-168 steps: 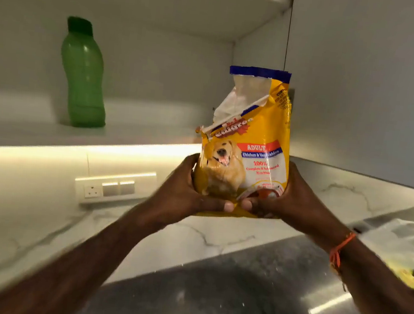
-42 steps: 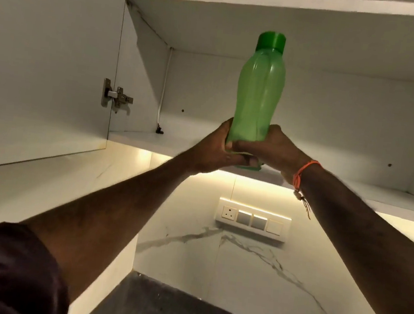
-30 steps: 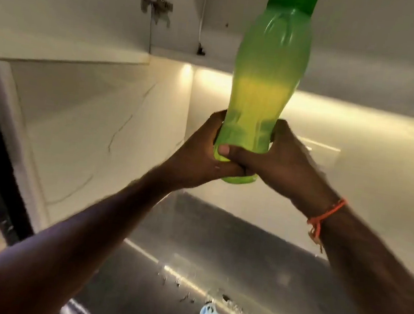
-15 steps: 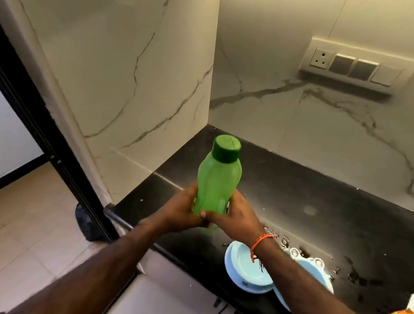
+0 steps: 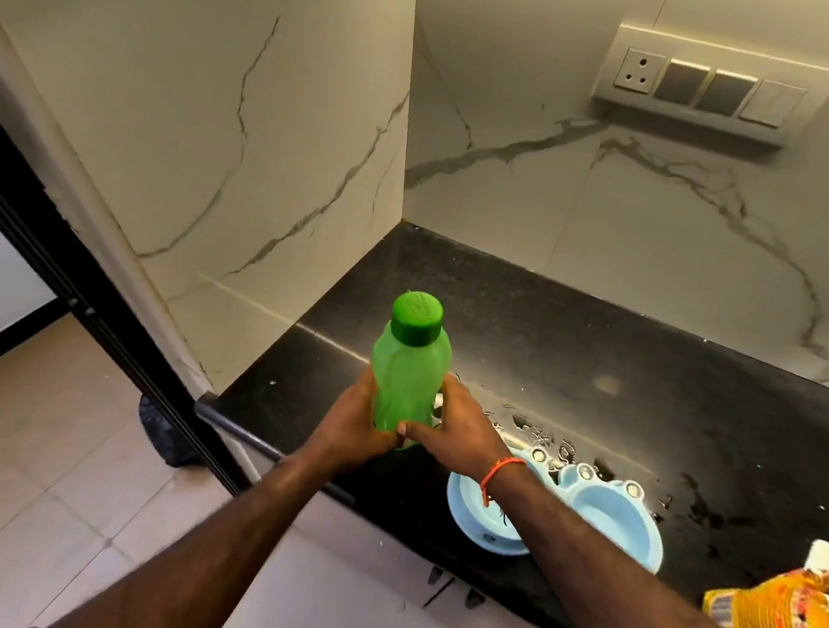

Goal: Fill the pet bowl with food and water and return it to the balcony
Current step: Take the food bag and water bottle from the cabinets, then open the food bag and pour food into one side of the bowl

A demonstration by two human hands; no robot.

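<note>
Partly hidden by the right forearm point(image 5: 631, 571), the pet bowl point(image 5: 607, 511) shows only blue rims.

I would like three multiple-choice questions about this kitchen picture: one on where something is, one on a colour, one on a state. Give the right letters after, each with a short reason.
1. Where is the pet bowl?
A. on the floor
B. on the black counter
C. on a shelf

2. What colour is the bottle?
A. green
B. red
C. white

3. How is the bottle's cap?
A. removed
C. lying in the bowl
B. still on

Answers:
1 B: the light blue bowl rests near the counter's front edge.
2 A: body and cap are both green.
3 B: the cap sits on the neck while the left hand and right hand hold the bottle upright.
</note>
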